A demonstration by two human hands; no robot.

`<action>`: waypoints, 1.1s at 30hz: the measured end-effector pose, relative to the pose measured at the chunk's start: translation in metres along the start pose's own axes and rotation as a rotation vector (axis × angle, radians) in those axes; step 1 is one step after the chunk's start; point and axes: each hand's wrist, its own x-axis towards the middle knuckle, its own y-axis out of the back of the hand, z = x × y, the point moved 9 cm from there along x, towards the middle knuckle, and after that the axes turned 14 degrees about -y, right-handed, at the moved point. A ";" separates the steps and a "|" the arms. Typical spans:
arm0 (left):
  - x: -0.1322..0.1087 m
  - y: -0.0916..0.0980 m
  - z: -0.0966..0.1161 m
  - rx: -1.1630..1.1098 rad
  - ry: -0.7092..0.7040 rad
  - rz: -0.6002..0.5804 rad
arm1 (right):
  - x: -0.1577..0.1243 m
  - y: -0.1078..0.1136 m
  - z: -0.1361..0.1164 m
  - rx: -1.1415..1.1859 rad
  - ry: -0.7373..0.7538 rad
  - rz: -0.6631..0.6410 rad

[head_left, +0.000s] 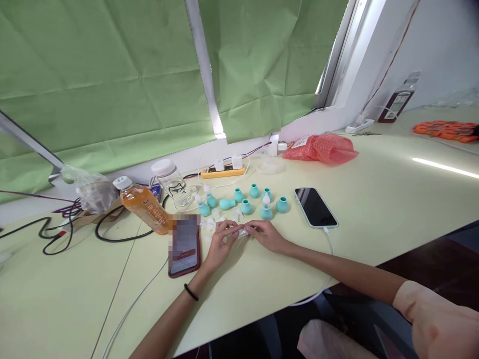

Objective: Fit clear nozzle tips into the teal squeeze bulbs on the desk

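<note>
My left hand point(221, 244) and right hand point(270, 236) pinch a small clear plastic piece point(243, 233) between them. Turquoise round bulbs point(246, 207) cluster on its far side; a red-cased rectangular phone point(187, 244) lies left, a pale-cased black-screened phone point(316, 207) right.

1. We see a bright scene, with daylight glowing through the green curtains point(93, 75) and flaring white at their right edge.
2. We find a hard streak of glare across the table point(374, 199) at far right, and deep shadow beneath it.
3. We notice stretching toward the edges.
4. We get only blocky pixels over part of the red-cased phone point(185, 244).
</note>
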 end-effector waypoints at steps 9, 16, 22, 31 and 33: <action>0.000 -0.002 0.000 -0.071 0.035 -0.016 | 0.004 0.000 0.007 0.055 -0.026 0.001; -0.002 -0.003 -0.004 -0.145 0.053 -0.003 | 0.004 0.001 0.008 0.067 -0.046 0.002; -0.001 -0.006 0.003 -0.166 0.032 -0.035 | 0.004 0.000 0.008 0.090 -0.061 -0.010; -0.002 -0.013 0.010 -0.159 0.021 -0.099 | 0.007 0.004 0.013 0.160 -0.088 0.001; -0.001 -0.011 0.013 -0.194 0.022 -0.084 | 0.006 0.005 0.013 0.152 -0.087 0.024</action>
